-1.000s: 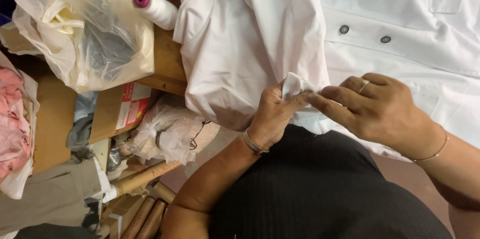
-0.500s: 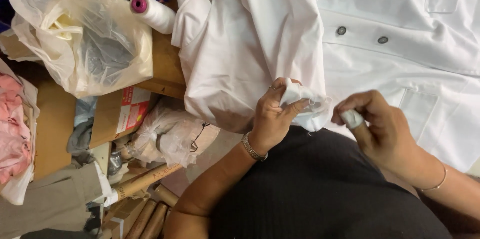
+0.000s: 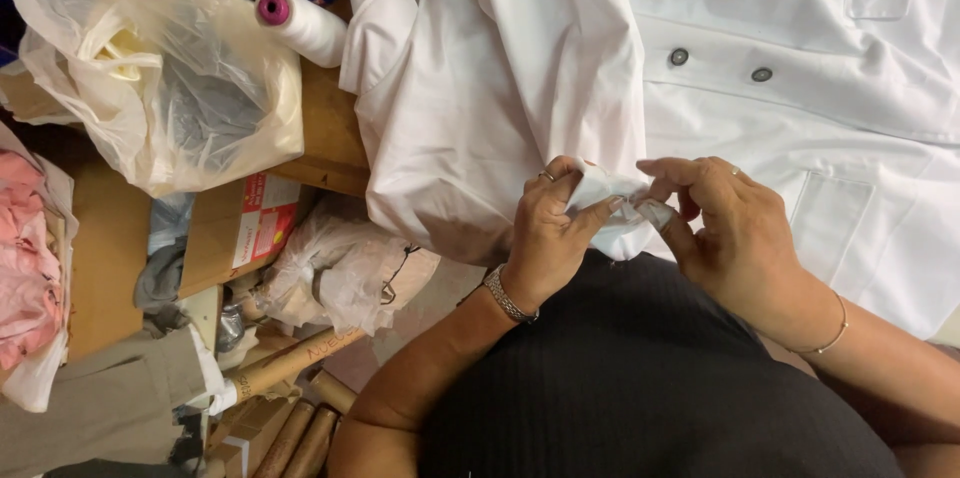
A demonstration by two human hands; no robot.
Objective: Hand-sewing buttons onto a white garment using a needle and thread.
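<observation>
White garment [image 3: 560, 68] lay spread over the worktop [image 3: 330, 133], its bunched edge hanging at the near side. I saw my left hand [image 3: 550, 233] with fingers closed on that gathered fabric, and my right hand [image 3: 735, 233] pinching the same fold just beside it, the two hands touching. A thread cone [image 3: 300, 23] and a plastic bag [image 3: 160, 68] sat further left.
</observation>
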